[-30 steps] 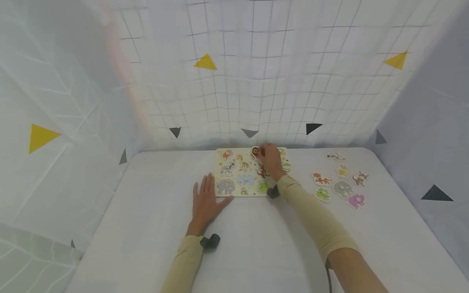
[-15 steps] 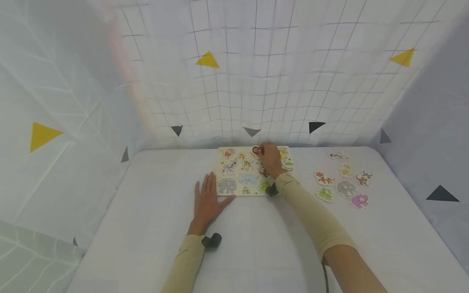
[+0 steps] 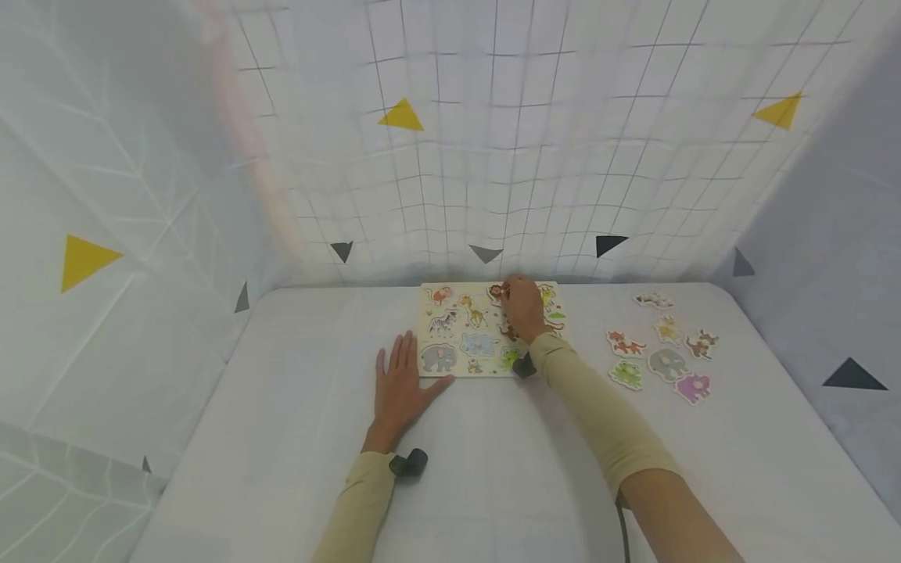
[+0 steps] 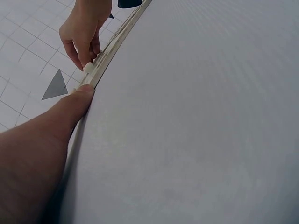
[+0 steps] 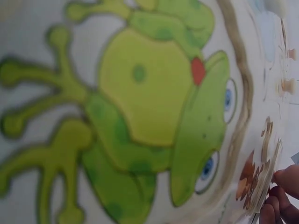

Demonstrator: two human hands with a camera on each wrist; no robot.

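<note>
A wooden animal puzzle board [image 3: 458,370] lies at the table's far edge. My left hand [image 3: 401,395] rests flat, fingers straight along the board's left side and thumb at its front edge. Near the board's back edge, my right hand [image 3: 524,306] pinches a lion puzzle piece [image 3: 495,292] between thumb and fingers. The left wrist view shows this pinch side-on, low over the board edge [image 4: 117,44]. In the right wrist view a printed frog [image 5: 145,84] fills the foreground, and the right fingers [image 5: 280,205] appear at the lower right. My right hand and forearm hide part of the board.
To the right lie several loose animal pieces, among them a grey elephant [image 3: 667,364], a purple hippo-like piece [image 3: 693,387], a green frog [image 3: 626,374] and a tiger [image 3: 625,344]. A gridded white curtain [image 3: 464,156] hangs directly behind the board.
The lion piece sits slightly lower and a bit more covered by my right fingers. My left hand stays in place beside the board; the head view has shifted slightly.
</note>
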